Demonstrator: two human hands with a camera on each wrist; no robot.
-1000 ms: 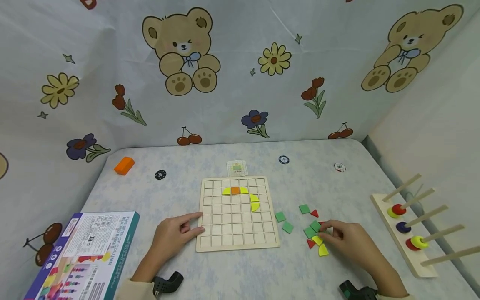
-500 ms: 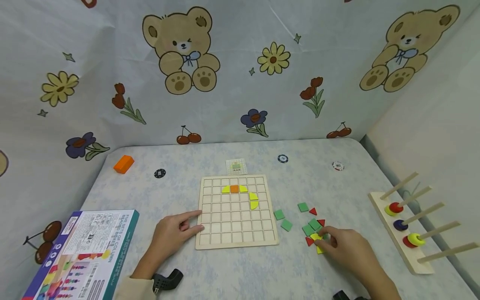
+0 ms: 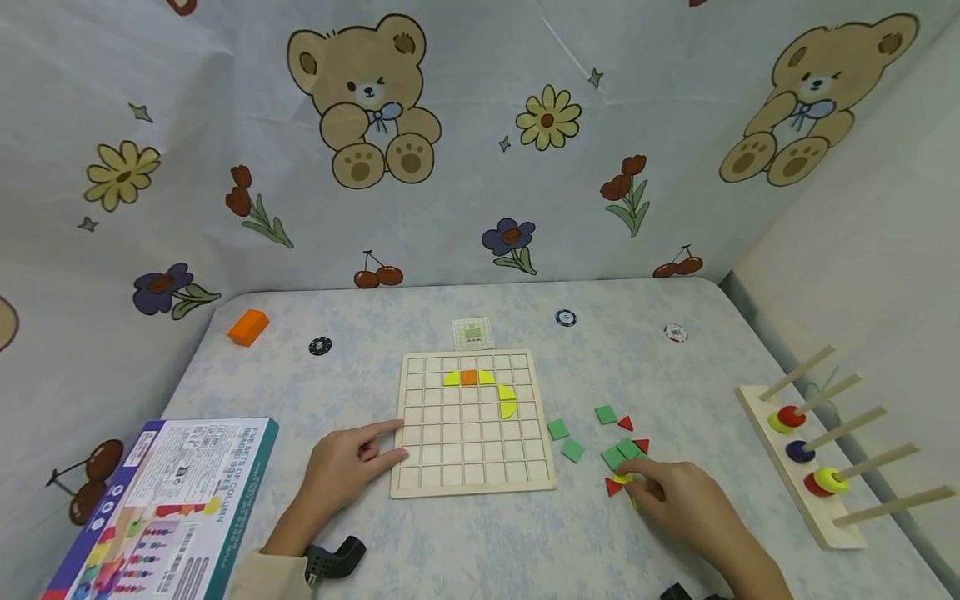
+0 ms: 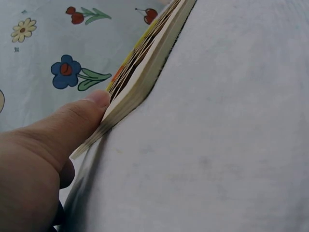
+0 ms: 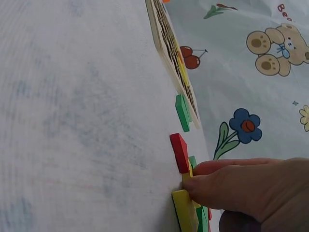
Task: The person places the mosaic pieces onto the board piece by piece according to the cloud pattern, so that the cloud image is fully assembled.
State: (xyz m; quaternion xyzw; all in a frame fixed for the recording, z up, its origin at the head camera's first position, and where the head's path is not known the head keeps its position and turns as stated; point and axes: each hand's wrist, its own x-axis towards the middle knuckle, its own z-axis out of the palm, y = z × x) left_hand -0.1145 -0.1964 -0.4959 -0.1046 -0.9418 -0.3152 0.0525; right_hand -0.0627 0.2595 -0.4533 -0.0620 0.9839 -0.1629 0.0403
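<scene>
A wooden grid board [image 3: 472, 467] lies mid-table with yellow curved pieces [image 3: 507, 401] and an orange square [image 3: 468, 377] in its upper rows. My left hand [image 3: 378, 446] rests on the table, its thumb [image 4: 82, 116] against the board's edge [image 4: 140, 77]. To the right of the board lie green squares [image 3: 572, 450] and red triangles [image 3: 626, 423]. My right hand [image 3: 633, 487] sits over the near ones, fingers [image 5: 217, 181] pinching a yellow piece [image 5: 186, 210] that lies on the table beside a red piece [image 5: 179, 152]. A green piece [image 5: 182, 112] lies nearer the board [image 5: 169, 53].
A printed box [image 3: 161, 500] sits at the near left. An orange block [image 3: 249, 327], a small card [image 3: 472, 333] and three chips [image 3: 320, 346] [image 3: 566, 317] [image 3: 676, 332] lie towards the back. A wooden peg rack [image 3: 787, 467] with coloured rings stands at the right edge. Patterned cloth walls enclose the table.
My right hand has slid nearer and slightly left over the yellow pieces, which it now mostly covers. The left hand and the board have not moved.
</scene>
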